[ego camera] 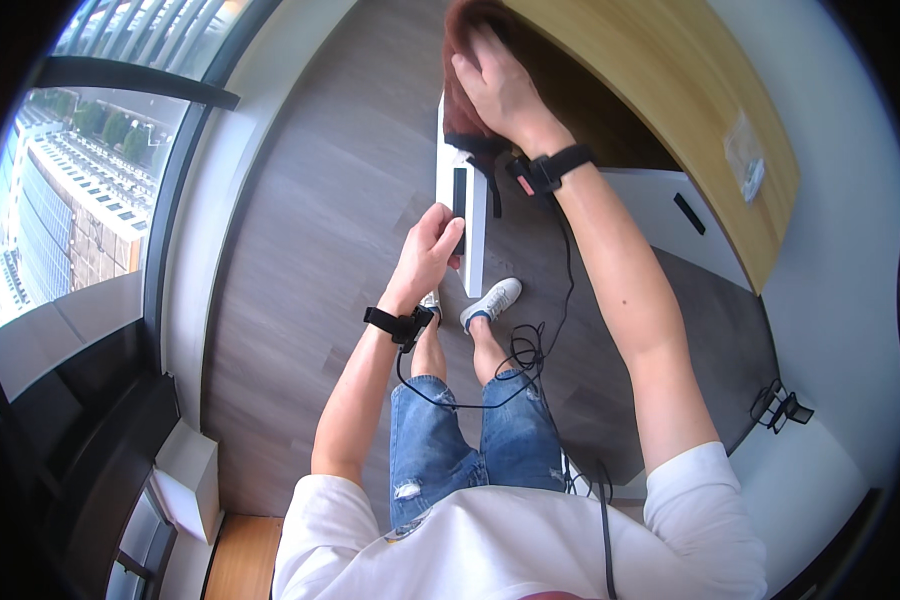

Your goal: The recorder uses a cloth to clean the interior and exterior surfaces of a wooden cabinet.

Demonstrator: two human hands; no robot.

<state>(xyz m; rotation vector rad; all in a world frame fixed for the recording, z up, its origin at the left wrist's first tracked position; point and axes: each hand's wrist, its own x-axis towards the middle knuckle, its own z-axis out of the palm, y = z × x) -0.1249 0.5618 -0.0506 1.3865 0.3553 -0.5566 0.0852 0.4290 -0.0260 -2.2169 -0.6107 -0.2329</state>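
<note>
My left hand (429, 240) is closed around the black handle (460, 187) on the edge of a white cabinet door (475, 277), which stands swung out. Higher up, my right hand (504, 94) lies against a reddish-brown soft fabric item (461, 101) with black edging. Its fingertips blur into a dark fold, so their grip is unclear. A black strap (495, 191) dangles from the fabric beside the door. The fabric covers the door's upper part, and a dark cabinet interior (607, 112) shows to the right.
A wooden cabinet top (750, 90) curves along the right, with a clear plastic bag (746, 161) on it. Below is another white door (667, 206) with a black handle (690, 214). Black cables (529, 349) loop from my wrist straps. A window (97, 187) is at left.
</note>
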